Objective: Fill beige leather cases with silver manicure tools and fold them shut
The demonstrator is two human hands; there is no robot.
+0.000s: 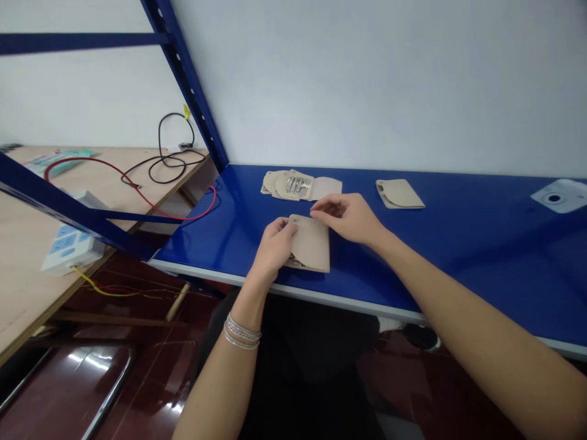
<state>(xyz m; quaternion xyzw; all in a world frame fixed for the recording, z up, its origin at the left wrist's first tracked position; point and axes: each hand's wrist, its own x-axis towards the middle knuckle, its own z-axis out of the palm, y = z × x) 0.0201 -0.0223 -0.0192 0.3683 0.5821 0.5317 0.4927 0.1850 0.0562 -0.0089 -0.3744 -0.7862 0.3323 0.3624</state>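
A beige folded case (312, 243) is upright near the front edge of the blue table (458, 244). My left hand (275, 245) grips its left side between thumb and fingers, and small metal items show at its lower left. Just above its top right corner is my right hand (345, 215), fingers curled and thumb apart from them, with nothing seen between them. Behind my hands lie several overlapping beige cases (279, 184); one is opened and shows metal tools (297, 184). Another folded beige case (401, 193) lies farther right.
A white object with a dark round centre (557, 197) sits at the far right. Blue shelf posts (192, 85) rise at the left. A red cable (183, 218) loops over the table's left end. The wooden table (22, 244) holds a power strip (71, 247) and a black cable (160, 160).
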